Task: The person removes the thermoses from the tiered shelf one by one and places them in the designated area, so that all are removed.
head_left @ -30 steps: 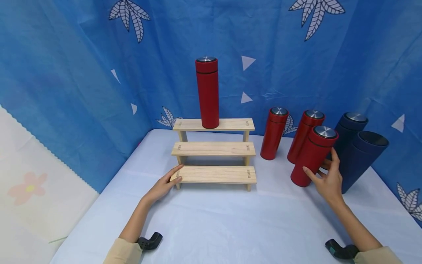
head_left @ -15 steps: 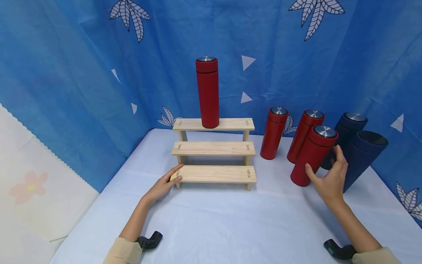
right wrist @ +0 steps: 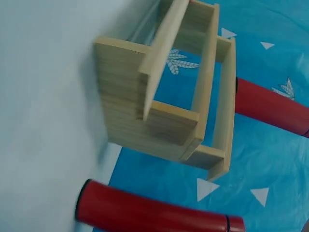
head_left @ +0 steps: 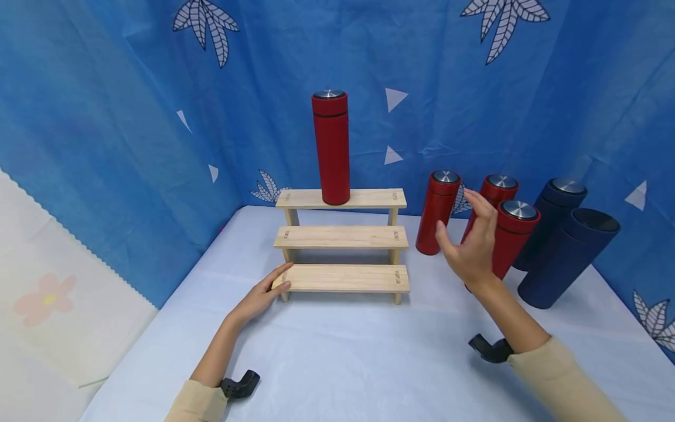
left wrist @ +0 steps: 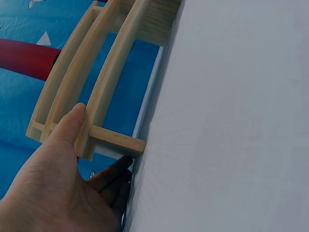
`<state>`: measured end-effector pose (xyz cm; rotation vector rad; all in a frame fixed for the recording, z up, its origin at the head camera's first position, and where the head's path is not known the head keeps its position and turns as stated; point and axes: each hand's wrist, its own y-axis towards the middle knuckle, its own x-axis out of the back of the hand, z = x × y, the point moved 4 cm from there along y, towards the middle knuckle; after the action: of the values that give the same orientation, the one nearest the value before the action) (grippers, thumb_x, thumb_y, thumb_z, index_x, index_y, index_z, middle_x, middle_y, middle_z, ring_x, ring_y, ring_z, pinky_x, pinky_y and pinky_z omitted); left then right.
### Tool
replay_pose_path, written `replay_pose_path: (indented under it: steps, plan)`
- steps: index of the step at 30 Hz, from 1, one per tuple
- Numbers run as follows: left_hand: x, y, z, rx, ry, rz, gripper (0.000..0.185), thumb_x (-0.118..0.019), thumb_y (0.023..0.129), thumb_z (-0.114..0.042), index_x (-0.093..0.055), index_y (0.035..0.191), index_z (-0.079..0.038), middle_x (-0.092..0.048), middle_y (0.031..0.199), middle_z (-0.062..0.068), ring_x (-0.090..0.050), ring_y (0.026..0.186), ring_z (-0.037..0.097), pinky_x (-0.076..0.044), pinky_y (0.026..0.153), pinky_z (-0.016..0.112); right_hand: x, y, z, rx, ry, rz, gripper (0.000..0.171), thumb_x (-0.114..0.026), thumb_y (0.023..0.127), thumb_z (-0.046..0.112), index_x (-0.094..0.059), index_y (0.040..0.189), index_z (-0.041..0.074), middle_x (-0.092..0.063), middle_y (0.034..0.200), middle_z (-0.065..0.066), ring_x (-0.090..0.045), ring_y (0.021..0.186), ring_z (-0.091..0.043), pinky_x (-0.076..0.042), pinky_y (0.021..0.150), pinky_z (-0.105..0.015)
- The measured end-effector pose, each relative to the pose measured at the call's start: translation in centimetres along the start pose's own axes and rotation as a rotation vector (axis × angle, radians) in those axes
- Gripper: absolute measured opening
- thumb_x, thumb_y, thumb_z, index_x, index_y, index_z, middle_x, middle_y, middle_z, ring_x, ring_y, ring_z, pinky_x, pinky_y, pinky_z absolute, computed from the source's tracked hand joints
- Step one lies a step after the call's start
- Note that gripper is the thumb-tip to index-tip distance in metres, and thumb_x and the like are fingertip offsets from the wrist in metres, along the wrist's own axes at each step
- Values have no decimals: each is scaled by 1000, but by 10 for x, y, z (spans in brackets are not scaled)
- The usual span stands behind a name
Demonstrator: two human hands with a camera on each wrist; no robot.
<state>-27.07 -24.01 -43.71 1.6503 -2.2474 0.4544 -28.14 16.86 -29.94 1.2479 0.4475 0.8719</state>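
- The right hand [head_left: 471, 246] is raised off the tabletop [head_left: 343, 351] with fingers spread and loosely bent, holding nothing; the palm faces left, toward the nearest red flask [head_left: 437, 213].
- That red flask stands upright on the tabletop just left of and slightly beyond the right hand, its long axis vertical and its steel cap up. A narrow gap shows between thumb and flask; no contact is visible.
- Directly behind the right hand's fingers stand two more red flasks, one at the back [head_left: 495, 190] and one nearer [head_left: 514, 234], partly hidden by the hand. Whether the fingers brush them cannot be told.
- Further right of this hand stand two dark blue flasks [head_left: 566, 252].
- The left hand [head_left: 262, 296] lies on the tabletop at the left end of the wooden step shelf [head_left: 345, 278]; thumb on the bottom step, fingers relaxed beside its leg, steadying rather than gripping it.
- Another red flask [head_left: 331, 146] stands upright on the shelf's top step, well up and left of the right hand.
- The right hand is clearly nearer the standing flasks; the left is well apart.
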Motion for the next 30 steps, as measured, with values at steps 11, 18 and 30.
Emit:
replay_pose_path:
  steps: [11,18,30]
  plan:
    - [-1,-4,2,2,26,-1,58,-50,96,-33,-25,147,-21,-15,152,11,-11,137,36,-14,104,61,-114,65,18,20,239,258,74,-71,79,13,-28,139,4,-42,133,-14,-42,122,-21,-37,100,-36]
    - [-1,-2,-3,-17,28,-8,58,-49,96,-33,-25,147,-21,-16,152,11,-12,137,36,-13,104,61,-166,93,29,-169,345,389,88,-71,82,27,-13,148,15,-33,141,-9,-40,124,-16,-37,99,-28]
    - [-2,-3,-4,-6,31,-6,58,-49,96,-33,-25,147,-21,-15,152,11,-11,137,37,-12,103,62,-206,82,21,-377,428,614,104,-72,81,27,8,146,40,-27,146,-4,-36,127,-19,-43,94,-37]
